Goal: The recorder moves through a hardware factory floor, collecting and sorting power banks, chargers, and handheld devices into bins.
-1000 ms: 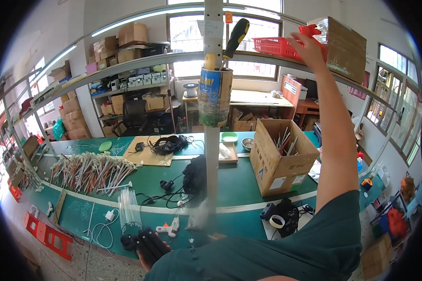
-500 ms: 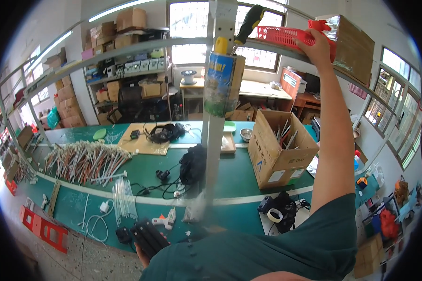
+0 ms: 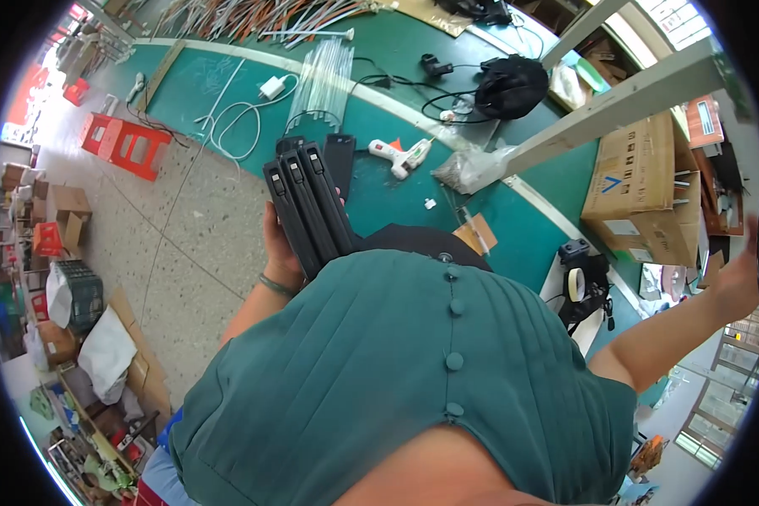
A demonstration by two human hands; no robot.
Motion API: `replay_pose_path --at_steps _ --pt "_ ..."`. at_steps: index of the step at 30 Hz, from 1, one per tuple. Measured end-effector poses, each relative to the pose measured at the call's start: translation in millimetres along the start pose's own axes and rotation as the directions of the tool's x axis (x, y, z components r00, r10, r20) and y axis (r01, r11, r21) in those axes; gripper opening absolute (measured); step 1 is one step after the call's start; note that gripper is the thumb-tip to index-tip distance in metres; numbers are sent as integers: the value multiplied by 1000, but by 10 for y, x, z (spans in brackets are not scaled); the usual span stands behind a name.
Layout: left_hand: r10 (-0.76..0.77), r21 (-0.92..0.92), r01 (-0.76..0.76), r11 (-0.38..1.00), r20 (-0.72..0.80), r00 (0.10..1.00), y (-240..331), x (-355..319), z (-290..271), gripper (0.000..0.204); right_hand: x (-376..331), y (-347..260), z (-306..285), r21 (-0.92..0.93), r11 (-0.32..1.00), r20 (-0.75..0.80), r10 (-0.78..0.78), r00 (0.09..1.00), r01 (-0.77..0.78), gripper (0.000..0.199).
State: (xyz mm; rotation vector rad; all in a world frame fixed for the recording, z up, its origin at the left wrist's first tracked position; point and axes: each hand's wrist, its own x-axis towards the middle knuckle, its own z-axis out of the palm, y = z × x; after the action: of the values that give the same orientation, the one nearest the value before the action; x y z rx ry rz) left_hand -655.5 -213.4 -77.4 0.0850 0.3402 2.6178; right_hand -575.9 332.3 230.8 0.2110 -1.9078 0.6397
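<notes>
my left hand (image 3: 282,249) clamps black bars (image 3: 312,207), likely stiff, hefty, best held mid-length; whether my right hand (image 3: 737,282) grips, i cannot tell.

A speckled grey floor (image 3: 194,253) is stretching across the left, thin dark seams (image 3: 162,236) crossing it. A red plastic stool (image 3: 116,140) is standing near a long green table (image 3: 527,232). A grey post (image 3: 615,110) is slanting across the view. Daylight is brightening windows (image 3: 681,21) at the upper and lower right.
</notes>
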Motion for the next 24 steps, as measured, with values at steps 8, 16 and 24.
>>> replay_pose_path --at_steps 8,16,24 --pt "-13 -21 12 1000 -66 998 346 -141 -388 89 -1679 -761 1951 -43 777 868 341 361 -628 41" --pt "-51 38 63 997 -266 963 622 -261 -691 89 -2210 -1350 3032 -9 896 985 85 150 -444 50" --pt "-94 -51 83 995 -273 957 933 -237 -667 88 -2307 -1403 3335 -48 818 927 250 278 -573 42"
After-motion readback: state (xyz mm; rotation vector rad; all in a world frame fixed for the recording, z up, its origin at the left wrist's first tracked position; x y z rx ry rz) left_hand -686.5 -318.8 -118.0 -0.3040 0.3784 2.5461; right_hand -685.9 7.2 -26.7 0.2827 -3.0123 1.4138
